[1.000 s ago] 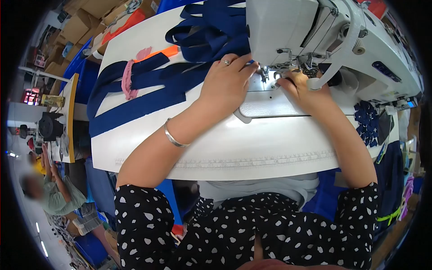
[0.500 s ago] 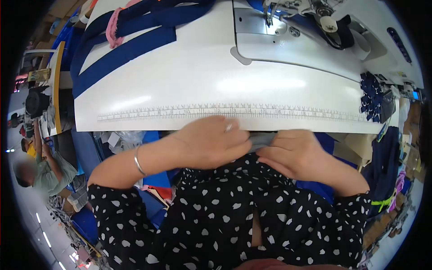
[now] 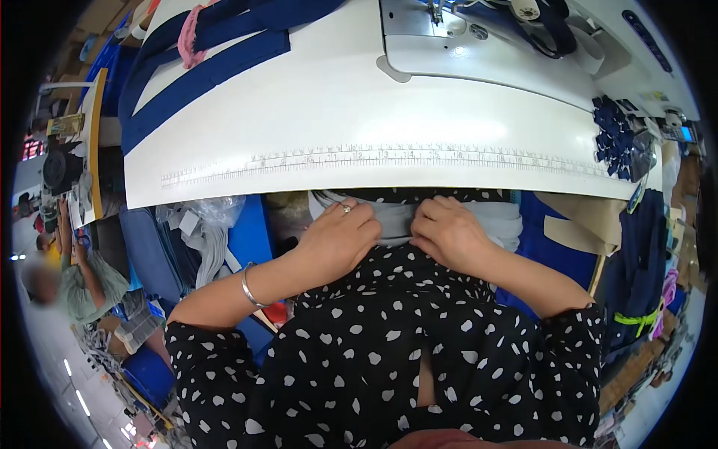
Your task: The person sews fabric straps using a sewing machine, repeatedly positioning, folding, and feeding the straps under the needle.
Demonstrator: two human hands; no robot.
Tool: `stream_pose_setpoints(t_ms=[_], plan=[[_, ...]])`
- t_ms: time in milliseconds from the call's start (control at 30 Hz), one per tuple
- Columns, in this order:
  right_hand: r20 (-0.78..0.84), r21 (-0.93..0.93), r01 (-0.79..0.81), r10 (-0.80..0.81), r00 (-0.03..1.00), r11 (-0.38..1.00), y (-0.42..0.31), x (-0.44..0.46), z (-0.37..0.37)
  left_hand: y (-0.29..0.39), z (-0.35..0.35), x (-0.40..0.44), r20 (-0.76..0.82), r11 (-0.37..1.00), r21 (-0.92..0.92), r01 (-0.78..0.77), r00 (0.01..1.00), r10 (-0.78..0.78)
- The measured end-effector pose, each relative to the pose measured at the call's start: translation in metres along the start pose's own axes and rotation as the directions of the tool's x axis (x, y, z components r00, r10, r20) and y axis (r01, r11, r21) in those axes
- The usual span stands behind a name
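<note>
A band of light grey cloth (image 3: 395, 221) lies across my lap, just below the front edge of the white table. Bent fingers of my left hand (image 3: 342, 233), which wears a ring, are closed on the cloth left of its middle. My right hand (image 3: 451, 233) pinches the same cloth farther right, with a short stretch showing between the hands. The cloth continues past both hands, and its right end looks folded over. Fingertips of both hands are partly hidden under the knuckles.
A sewing machine (image 3: 479, 45) stands at the table's back right. Navy fabric strips (image 3: 202, 82) with a pink tie lie at left. A printed ruler (image 3: 381, 156) runs along the table front. Blue bins and cloth flank my lap; another person (image 3: 90, 288) sits far left.
My hands have moved slightly apart, and more of the grey cloth now shows between and beyond them. The view has shifted, so the table edge sits higher.
</note>
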State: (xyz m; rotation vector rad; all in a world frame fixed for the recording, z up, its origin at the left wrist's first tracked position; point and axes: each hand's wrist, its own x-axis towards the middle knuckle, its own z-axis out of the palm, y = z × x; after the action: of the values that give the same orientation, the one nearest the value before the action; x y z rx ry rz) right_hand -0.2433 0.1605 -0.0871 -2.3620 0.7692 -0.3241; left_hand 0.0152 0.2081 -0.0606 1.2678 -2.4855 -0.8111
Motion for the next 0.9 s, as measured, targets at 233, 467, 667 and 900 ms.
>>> stream_pose_setpoints(t_ms=[233, 467, 667, 900], plan=[[0.367, 0.543, -0.344, 0.152, 0.918, 0.766, -0.034, 0.018, -0.080, 0.017, -0.062, 0.016, 0.280, 0.766, -0.561, 0.315, 0.942, -0.183], [-0.283, 0.890, 0.259, 0.008, 0.959, 0.375, -0.046, 0.040, -0.161, -0.001, -0.100, 0.047, 0.342, 0.568, -0.768, 0.296, 0.939, -0.029], [-0.600, 0.645, 0.448, 0.049, 0.798, 0.619, -0.056, 0.079, -0.184, 0.017, -0.106, 0.099, 0.302, 0.282, -0.909, 0.309, 0.951, -0.069], [-0.749, 0.495, 0.452, 0.101, 0.655, 0.742, -0.043, 0.082, -0.199, 0.022, -0.090, 0.134, 0.361, 0.433, -0.822, 0.371, 0.926, -0.107]])
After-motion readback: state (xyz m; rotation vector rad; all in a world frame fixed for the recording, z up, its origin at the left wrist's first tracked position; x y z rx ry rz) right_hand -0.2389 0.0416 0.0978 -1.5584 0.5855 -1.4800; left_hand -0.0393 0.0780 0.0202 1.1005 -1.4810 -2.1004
